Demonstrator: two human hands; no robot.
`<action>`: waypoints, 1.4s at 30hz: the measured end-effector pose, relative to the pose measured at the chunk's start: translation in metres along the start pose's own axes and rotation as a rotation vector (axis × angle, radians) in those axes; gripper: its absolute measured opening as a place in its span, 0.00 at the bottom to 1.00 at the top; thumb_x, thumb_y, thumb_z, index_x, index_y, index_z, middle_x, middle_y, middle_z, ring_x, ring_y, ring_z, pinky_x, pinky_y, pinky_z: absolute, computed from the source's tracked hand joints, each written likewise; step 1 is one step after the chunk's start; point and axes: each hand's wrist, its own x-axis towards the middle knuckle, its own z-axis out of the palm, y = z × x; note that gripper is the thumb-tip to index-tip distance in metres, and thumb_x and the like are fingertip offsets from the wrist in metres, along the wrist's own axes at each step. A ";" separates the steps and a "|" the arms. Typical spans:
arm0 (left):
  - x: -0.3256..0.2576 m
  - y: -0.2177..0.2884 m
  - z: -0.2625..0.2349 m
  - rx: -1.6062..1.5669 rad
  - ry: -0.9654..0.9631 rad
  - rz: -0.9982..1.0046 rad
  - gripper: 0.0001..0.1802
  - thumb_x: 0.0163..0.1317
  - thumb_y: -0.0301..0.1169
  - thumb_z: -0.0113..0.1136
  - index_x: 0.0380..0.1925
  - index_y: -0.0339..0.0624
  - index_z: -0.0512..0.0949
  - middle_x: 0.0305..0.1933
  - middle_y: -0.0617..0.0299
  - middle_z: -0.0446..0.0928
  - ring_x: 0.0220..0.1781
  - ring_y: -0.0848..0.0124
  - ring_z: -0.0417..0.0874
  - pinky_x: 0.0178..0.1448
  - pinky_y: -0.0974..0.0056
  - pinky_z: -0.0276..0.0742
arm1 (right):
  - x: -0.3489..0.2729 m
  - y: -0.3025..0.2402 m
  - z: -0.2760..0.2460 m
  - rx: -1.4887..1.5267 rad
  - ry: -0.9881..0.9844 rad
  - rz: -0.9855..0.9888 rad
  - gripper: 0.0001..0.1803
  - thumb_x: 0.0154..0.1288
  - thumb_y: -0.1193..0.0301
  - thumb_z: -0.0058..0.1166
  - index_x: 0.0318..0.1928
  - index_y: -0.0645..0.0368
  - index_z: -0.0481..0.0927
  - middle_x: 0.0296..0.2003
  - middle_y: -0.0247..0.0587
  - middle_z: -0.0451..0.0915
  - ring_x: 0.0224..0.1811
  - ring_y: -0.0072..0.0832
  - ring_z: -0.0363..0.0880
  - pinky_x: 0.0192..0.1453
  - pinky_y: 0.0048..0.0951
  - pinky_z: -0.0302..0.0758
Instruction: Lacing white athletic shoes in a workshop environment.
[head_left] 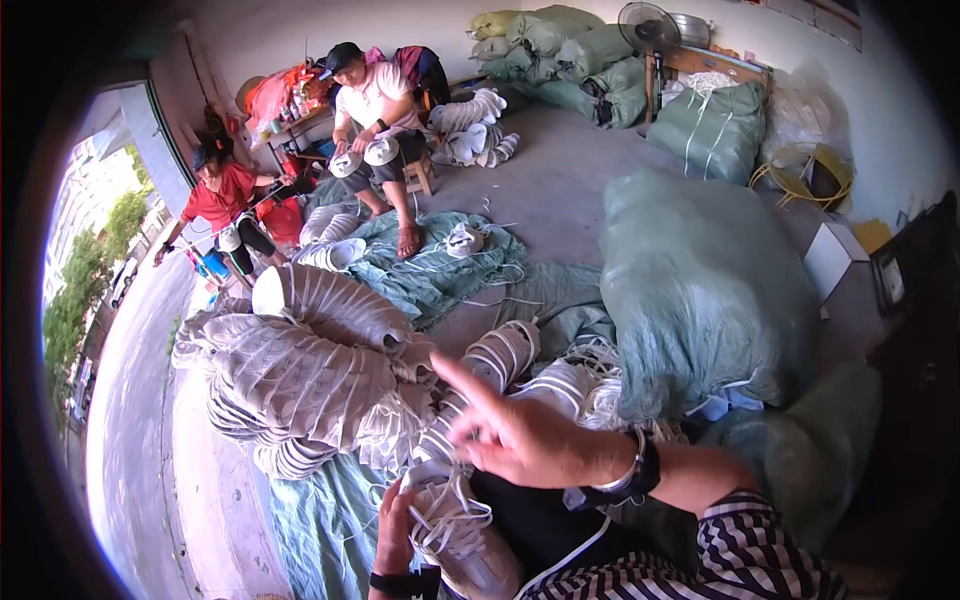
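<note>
A white shoe upper (462,540) with loose white laces stands tilted in my lap at the bottom of the view. My left hand (394,532) grips its left edge, the thumb side partly hidden. Above the shoe upper, my right hand (535,440) is raised with its index finger stretched out to the upper left and the other fingers loosely bent. Nothing shows in it. Just beyond my hands lies a big heap of nested white shoe uppers (290,375), and a shorter stack of shoe uppers (500,355) lies behind my right hand.
A large green woven sack (705,290) bulges at the right. Green sheeting (330,525) covers floor to the left. One person (375,100) sits on a stool handling white shoe uppers; another person (222,205) in red sits near the doorway. Full sacks (570,50) and a fan (650,30) stand behind.
</note>
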 end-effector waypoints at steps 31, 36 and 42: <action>-0.081 0.002 -0.097 -0.562 0.048 -0.024 0.24 0.67 0.35 0.41 0.60 0.34 0.62 0.59 0.48 0.69 0.56 0.60 0.75 0.61 0.57 0.72 | -0.083 0.098 0.048 0.259 -0.523 0.557 0.18 0.63 0.69 0.55 0.53 0.62 0.74 0.28 0.36 0.81 0.28 0.18 0.78 0.34 0.22 0.75; -0.067 0.016 -0.084 0.137 0.090 -0.132 0.22 0.68 0.38 0.39 0.52 0.33 0.72 0.47 0.55 0.78 0.47 0.67 0.80 0.53 0.65 0.75 | -0.049 0.066 0.083 0.022 -0.418 0.126 0.22 0.61 0.69 0.56 0.55 0.60 0.70 0.31 0.49 0.81 0.35 0.42 0.81 0.42 0.32 0.75; -0.070 0.024 -0.061 -0.036 0.091 -0.145 0.34 0.70 0.53 0.32 0.58 0.33 0.67 0.53 0.53 0.74 0.53 0.66 0.77 0.59 0.64 0.71 | -0.029 0.045 0.105 0.072 -0.809 0.451 0.41 0.64 0.60 0.53 0.68 0.63 0.46 0.50 0.59 0.74 0.53 0.45 0.75 0.56 0.34 0.70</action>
